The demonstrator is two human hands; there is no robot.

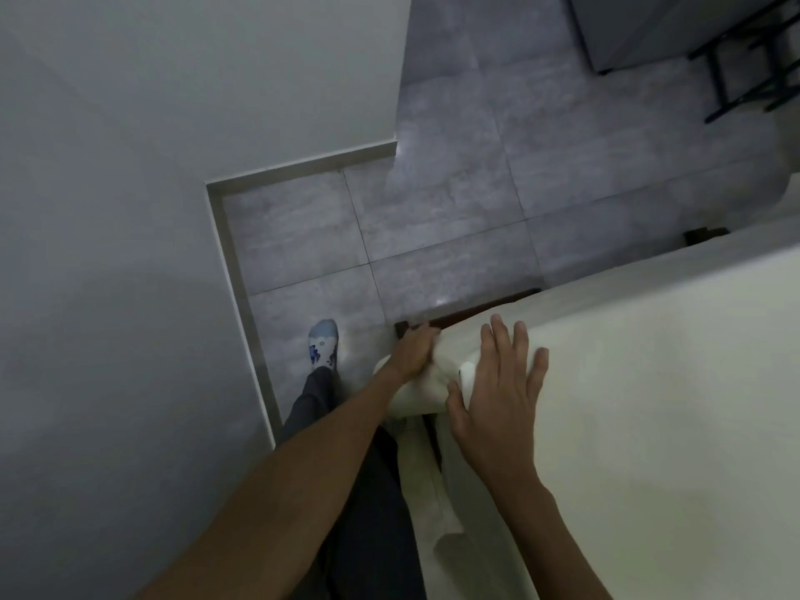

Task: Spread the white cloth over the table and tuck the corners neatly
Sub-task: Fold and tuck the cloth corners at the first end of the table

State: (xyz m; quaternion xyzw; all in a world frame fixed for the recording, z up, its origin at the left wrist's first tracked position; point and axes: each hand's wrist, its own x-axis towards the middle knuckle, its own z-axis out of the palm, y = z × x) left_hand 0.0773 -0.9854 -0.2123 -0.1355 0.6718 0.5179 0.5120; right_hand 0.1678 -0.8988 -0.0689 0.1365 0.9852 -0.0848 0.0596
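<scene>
White cloth (649,404), plain off-white fabric: lies smooth over the tabletop, covering all of it seen here, and drapes down over the near edge in loose folds. At the tabletop's corner the fabric is bunched into a rounded wad.

Tabletop (404,326), dark brown wood: only a thin strip shows, bare at the corner and along the far edge beside the cloth.

Left hand (413,348): fingers curled and closed on the bunched cloth at the corner, pressing it against the edge of the wood. Forearm bare.

Right hand (498,383): flat on top of the cloth just beside the corner, palm down, fingers spread, thumb touching the wad.

Floor (454,201), large grey stone-look tiles with thin joints, a pale skirting strip (298,164) along the grey wall.

Foot (324,342) in a pale sock with blue pattern, planted on the floor near the corner; dark trouser leg (311,400) above it.

Black metal frame (753,58), folding type, on the floor, well apart from the corner.
</scene>
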